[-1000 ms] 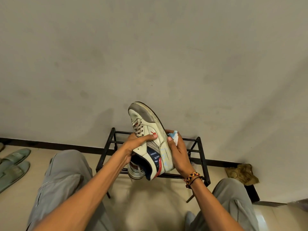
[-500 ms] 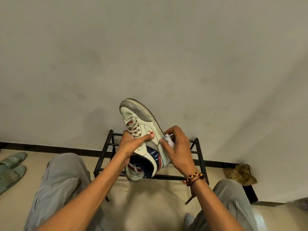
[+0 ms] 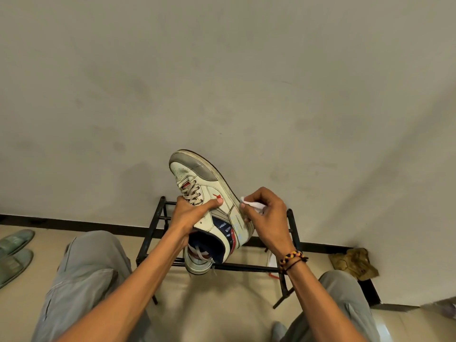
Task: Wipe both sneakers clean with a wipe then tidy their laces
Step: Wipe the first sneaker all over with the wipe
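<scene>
I see my left hand (image 3: 191,214) with fingers clamped on the scuffed leather sneaker (image 3: 209,206), toe up above the black metal rack (image 3: 291,225); my right hand (image 3: 266,215) pinches a crumpled white wipe (image 3: 251,203) against its rubber sole edge.

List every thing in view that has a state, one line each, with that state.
Sneaker: held up, toe raised, laced.
Second sneaker: resting on the rack.
Wipe: crumpled, against the held sneaker's sole edge.
Left hand: grips the held sneaker.
Right hand: pinches the wipe.
Rack: standing by the wall.
Slippers: lying on the floor.
</scene>
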